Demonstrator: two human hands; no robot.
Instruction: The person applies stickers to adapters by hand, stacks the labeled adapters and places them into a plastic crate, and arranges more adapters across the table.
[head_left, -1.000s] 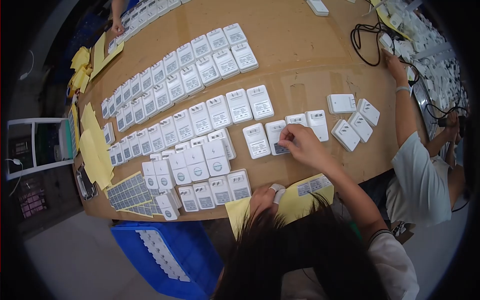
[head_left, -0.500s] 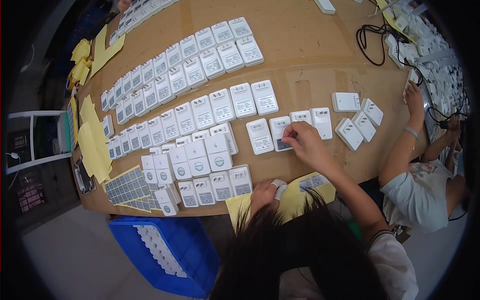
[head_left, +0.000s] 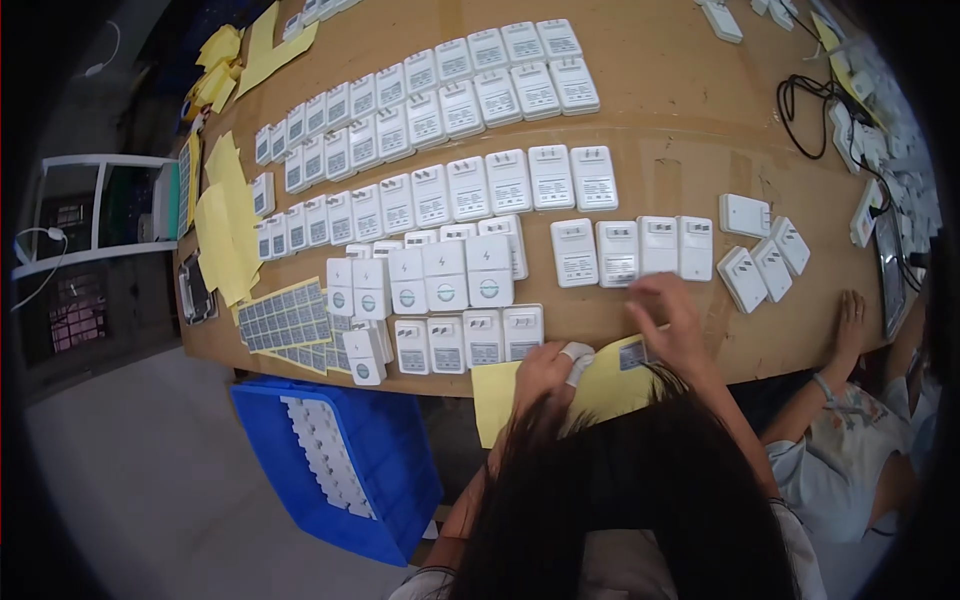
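My left hand [head_left: 545,376], a white wrap on one finger, grips a yellow label sheet [head_left: 610,392] at the table's near edge. A few grey labels [head_left: 633,354] show on that sheet. Over the sheet's right end hovers my right hand [head_left: 672,325], slightly blurred, thumb and fingers apart with nothing visible between them. Just beyond it stands a short row of white plug adapters, prongs up. The first adapter [head_left: 575,254] and second adapter [head_left: 618,254] carry grey printed labels. On the third adapter [head_left: 657,245] and fourth adapter [head_left: 695,248] the lower faces look plain white.
Long rows of labelled adapters [head_left: 467,190] fill the table's left and middle. Grey label sheets [head_left: 285,318] and yellow paper [head_left: 225,225] lie at left. A blue bin [head_left: 400,470] stands below the edge. At right are loose adapters [head_left: 745,215], a black cable [head_left: 790,115] and a co-worker's hand [head_left: 850,318].
My right hand has drawn back from the second adapter toward the yellow sheet, leaving that adapter's label uncovered. The view has shifted. The co-worker's hand has come down to the table edge.
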